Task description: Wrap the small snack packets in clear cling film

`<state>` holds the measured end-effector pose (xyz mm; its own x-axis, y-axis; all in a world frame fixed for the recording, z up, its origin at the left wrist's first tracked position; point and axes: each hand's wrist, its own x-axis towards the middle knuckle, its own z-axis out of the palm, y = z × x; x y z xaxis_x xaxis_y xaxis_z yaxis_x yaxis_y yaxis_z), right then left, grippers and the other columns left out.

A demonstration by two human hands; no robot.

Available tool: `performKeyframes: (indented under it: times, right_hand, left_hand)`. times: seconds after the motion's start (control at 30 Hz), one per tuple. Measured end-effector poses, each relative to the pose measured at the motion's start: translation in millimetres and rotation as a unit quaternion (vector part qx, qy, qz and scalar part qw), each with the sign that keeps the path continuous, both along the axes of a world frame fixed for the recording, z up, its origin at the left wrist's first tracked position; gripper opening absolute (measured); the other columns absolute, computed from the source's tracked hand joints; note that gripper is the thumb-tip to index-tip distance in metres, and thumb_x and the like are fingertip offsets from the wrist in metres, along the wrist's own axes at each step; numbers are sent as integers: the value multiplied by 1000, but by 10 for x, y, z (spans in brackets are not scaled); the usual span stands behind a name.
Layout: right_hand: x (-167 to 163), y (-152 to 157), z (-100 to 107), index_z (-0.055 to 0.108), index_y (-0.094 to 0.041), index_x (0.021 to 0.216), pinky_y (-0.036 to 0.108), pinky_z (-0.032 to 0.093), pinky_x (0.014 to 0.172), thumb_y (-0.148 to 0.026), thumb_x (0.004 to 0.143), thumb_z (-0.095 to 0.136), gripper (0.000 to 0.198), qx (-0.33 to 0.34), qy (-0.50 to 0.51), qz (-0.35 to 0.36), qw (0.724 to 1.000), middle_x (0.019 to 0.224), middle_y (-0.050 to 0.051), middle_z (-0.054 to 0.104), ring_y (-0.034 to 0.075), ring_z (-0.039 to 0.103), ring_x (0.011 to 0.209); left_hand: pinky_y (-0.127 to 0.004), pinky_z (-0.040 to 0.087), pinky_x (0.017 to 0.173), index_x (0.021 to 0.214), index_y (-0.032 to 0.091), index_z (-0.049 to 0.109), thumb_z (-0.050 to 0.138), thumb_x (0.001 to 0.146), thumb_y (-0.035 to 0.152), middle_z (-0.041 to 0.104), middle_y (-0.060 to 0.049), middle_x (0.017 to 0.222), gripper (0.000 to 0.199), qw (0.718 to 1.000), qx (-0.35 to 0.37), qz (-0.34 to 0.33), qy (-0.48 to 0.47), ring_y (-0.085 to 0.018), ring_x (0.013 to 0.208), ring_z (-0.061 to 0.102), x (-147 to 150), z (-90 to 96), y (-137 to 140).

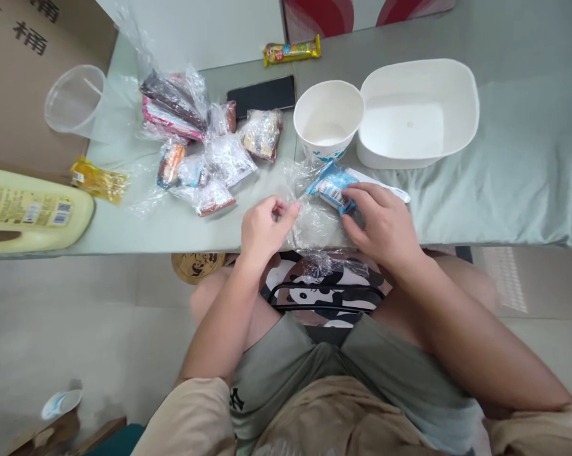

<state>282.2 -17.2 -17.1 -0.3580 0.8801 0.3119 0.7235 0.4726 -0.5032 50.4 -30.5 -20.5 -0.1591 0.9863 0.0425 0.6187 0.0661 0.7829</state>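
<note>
My left hand [268, 227] has thumb and forefinger pinched together at the left edge of a sheet of clear plastic wrap [317, 221]. That crinkled film lies on the table and hangs over its front edge. My right hand [385, 223] has its fingertips and thumb around the near right end of a small blue snack packet [333, 189], which rests on the wrap with a barcode facing up. Behind the packet lies a white flat strip-like item [385, 183], partly hidden by the packet and my fingers.
A paper cup [328, 120] and a white tub [419, 126] stand behind my hands. Several wrapped snacks [228, 158] lie to the left. Farther back are a phone [261, 95] and a yellow bar [292, 50]. A plastic cup [75, 101] and pale yellow bottle [33, 212] lie far left.
</note>
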Motion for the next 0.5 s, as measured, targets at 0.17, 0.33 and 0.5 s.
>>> performKeyframes:
  times: [0.17,0.33,0.5]
  right_hand:
    - [-66,36,-52,56,-23,137,52,53,93,-34,83,66,56,-10,-20,-28,999,134,15,62,36,61,116]
    - [-53,56,-21,58,-24,136,47,55,86,-36,82,69,56,-51,8,-6,999,125,13,68,35,65,108]
    - [36,66,16,62,-26,134,46,55,91,-51,91,60,50,-64,100,75,990,121,11,69,31,66,109]
  left_hand:
    - [-35,56,87,71,22,57,66,85,44,66,-6,111,28,969,16,-103,-224,-20,105,64,98,-15,2]
    - [-52,61,93,72,22,58,63,80,47,68,-8,129,27,874,-77,-168,-450,-31,128,62,104,105,-42]
    - [-40,66,74,77,22,56,43,89,56,67,-9,130,38,905,-61,-100,-408,-29,127,63,-59,204,-6]
